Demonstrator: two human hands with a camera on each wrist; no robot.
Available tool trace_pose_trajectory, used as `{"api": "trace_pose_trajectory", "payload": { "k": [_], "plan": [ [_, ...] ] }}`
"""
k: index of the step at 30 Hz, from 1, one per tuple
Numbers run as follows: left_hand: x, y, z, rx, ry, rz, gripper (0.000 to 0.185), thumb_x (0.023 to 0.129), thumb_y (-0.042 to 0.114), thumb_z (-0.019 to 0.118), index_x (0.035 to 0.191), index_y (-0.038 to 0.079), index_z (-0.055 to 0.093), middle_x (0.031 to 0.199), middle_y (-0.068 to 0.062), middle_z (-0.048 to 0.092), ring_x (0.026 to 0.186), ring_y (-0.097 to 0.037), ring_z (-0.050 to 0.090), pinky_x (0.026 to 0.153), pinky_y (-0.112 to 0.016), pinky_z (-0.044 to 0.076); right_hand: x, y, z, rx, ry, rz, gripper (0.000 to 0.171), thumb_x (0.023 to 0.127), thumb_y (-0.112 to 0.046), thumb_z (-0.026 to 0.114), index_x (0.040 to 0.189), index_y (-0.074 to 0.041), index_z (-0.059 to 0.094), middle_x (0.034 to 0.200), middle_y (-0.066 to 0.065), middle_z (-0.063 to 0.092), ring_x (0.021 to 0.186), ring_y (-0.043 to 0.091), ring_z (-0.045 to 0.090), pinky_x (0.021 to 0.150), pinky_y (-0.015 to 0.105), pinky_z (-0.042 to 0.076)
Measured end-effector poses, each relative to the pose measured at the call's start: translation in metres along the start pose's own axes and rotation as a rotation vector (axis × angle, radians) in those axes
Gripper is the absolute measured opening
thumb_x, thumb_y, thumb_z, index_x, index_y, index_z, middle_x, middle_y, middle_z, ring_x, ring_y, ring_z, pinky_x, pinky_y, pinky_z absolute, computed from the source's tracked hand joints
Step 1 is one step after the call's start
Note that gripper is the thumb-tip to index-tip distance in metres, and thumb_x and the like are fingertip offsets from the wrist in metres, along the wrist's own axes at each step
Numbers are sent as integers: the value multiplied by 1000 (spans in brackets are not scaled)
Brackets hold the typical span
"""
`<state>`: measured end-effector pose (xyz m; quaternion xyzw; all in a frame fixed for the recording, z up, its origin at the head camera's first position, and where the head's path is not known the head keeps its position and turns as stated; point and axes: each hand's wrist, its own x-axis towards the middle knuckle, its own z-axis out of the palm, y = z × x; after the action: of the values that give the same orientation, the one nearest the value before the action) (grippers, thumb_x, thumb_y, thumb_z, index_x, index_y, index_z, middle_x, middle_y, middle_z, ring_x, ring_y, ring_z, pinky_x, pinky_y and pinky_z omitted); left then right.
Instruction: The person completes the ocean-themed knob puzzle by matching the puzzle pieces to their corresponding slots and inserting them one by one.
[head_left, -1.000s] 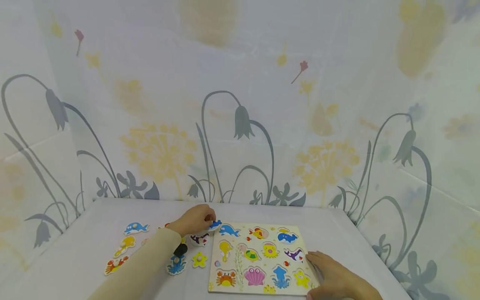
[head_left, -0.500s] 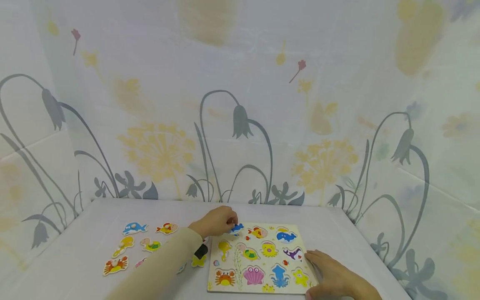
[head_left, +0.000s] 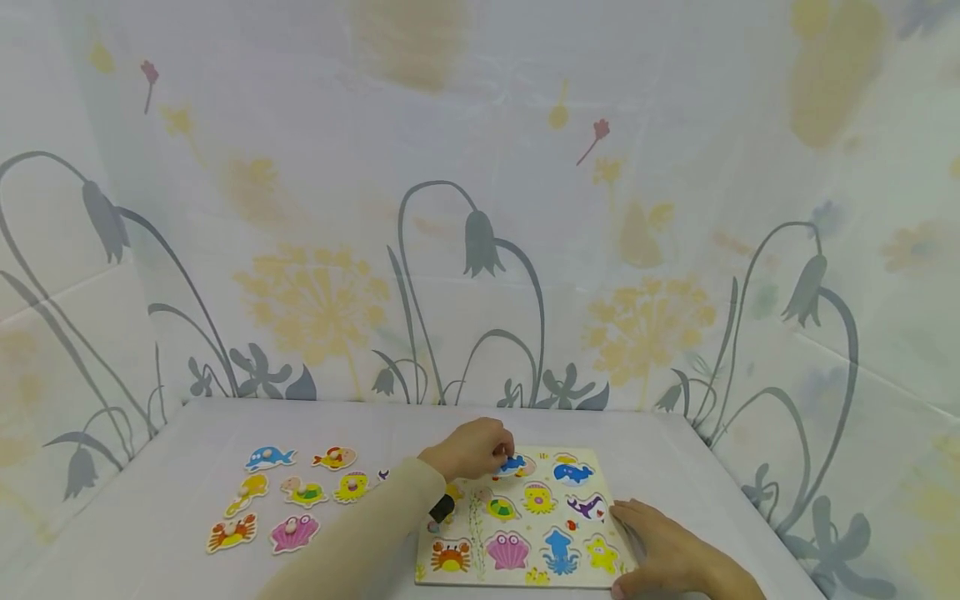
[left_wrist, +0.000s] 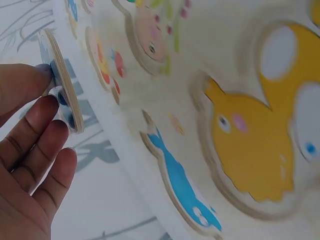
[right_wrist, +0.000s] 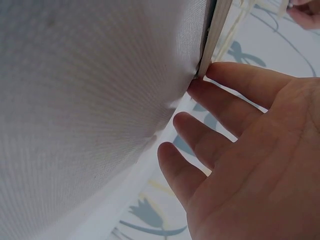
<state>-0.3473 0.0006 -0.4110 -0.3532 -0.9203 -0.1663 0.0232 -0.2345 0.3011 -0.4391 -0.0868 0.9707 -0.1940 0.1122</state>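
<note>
Between thumb and fingertips my left hand (head_left: 474, 448) pinches a blue puzzle piece (head_left: 513, 465). It is over the top of the sea-animal puzzle board (head_left: 545, 527), in front of the fish recess. In the left wrist view the piece (left_wrist: 67, 85) shows edge-on, raised off the board, with the other fingers loosely bent below. At the board's right side, my right hand (head_left: 671, 557) rests along the edge, thumb by the near corner. The right wrist view has its fingers (right_wrist: 240, 107) fairly straight, with fingertips touching the board's edge (right_wrist: 216, 37).
Several loose pieces lie on the white table left of the board, among them a dolphin (head_left: 270, 457), a fish (head_left: 334, 457), a turtle (head_left: 303, 492), a crab (head_left: 232, 533) and a shell (head_left: 295, 533). My left sleeve (head_left: 375, 533) covers others. A flowered curtain (head_left: 480, 333) stands behind.
My left hand has carried the blue piece rightward, from beside the board's upper left corner to above its top row. My right hand has stayed at the board's right edge.
</note>
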Motion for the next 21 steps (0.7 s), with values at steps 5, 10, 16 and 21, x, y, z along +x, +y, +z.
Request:
{"api": "trace_pose_trajectory", "payload": {
  "k": [5,10,16,21],
  "plan": [
    [10,13,3,-26,-10,11,8,89,14,66,93,17,72,78,11,53,73,-5,47,70,-19,43,1,0,1,-5,4,5,104,50,-52,86,137,-8,49,142,15,44,132,43,34,102,65,25],
    [20,25,7,-32,-30,13,8,90,17,66,95,18,72,79,11,52,74,-5,47,70,-19,42,0,2,-1,-6,1,-36,103,52,-51,85,137,-6,49,143,15,43,132,44,33,102,65,24],
    [29,37,13,-100,-49,-37,8,89,20,67,96,21,71,81,12,53,77,-6,48,74,-20,43,1,4,-1,7,-14,-29,104,53,-54,85,137,-6,48,142,14,44,132,43,34,102,65,25],
    [36,43,21,-95,-42,-43,8,89,21,68,97,21,72,81,12,53,77,-6,48,74,-20,43,0,3,-2,12,-18,-17,104,53,-54,84,138,-7,48,143,15,43,132,43,34,102,65,25]
  ]
}}
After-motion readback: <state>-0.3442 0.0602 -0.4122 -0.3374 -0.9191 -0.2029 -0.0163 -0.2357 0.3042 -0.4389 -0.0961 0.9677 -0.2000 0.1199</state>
